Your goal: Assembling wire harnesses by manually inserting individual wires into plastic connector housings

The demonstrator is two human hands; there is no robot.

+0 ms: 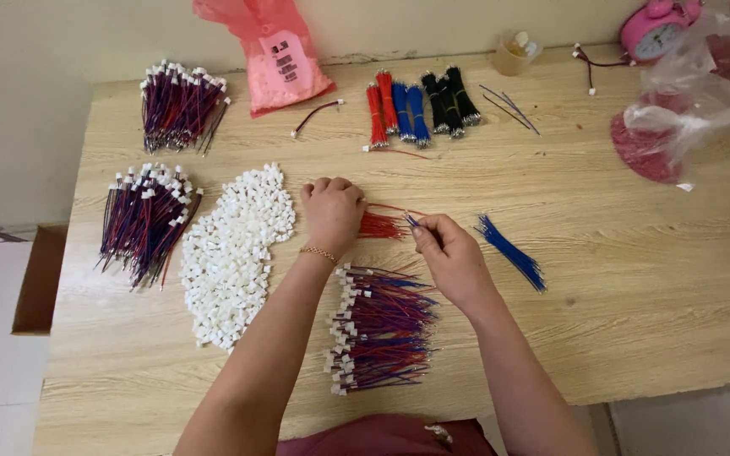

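white connectors (234, 253), red wires (382, 225), blue wires (513, 253), pink bag (276, 55), pink clock (654, 32), light wood-grain table (635, 279)

Both forearms bare, extended forward from bottom edge, converging toward centre. Left hand (332, 213): back up, fingers curled under into loose fist, knuckles facing away, thin gold bracelet at wrist. Right hand (452, 257): back up, angled toward left hand, thumb and forefinger pinched together at tips. Hands near each other, not touching.

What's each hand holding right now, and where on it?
Right hand pinches a blue wire near its end. Left hand rests fisted on red wires; its grip is hidden.
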